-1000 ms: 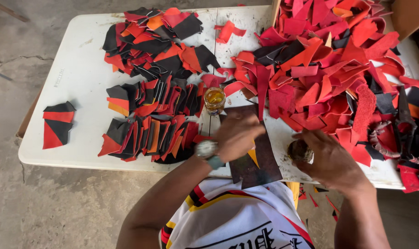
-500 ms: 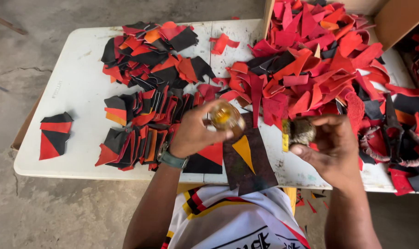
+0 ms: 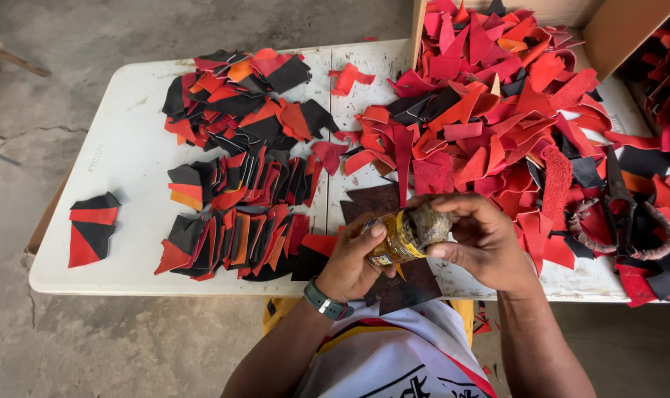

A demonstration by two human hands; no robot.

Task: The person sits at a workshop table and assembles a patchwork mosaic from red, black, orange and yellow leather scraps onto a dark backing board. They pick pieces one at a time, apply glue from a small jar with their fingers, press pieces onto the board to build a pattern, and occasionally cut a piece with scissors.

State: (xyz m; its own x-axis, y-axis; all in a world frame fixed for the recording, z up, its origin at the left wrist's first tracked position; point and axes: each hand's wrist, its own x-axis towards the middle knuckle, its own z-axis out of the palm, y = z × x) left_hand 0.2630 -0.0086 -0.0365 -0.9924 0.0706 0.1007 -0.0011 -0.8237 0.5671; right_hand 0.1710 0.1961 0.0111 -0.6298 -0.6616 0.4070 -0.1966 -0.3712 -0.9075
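Jar: small amber glass jar with a crusted, grimy lid (image 3: pixel 407 234), held above the near edge of the white desk (image 3: pixel 128 158)
Left hand (image 3: pixel 353 262): grip wrapped tight round the jar's body
Right hand (image 3: pixel 482 239): fingers pinch the lid from the side
Handling: likely light, rigid, breakable (probably sticky with residue); best held low on the body
Beneath: dark brown leather piece (image 3: pixel 401 284)

Small amber glue jar (image 3: pixel 395 237) tipped sideways, crusty lid (image 3: pixel 428 225), held above dark leather piece (image 3: pixel 402 284)
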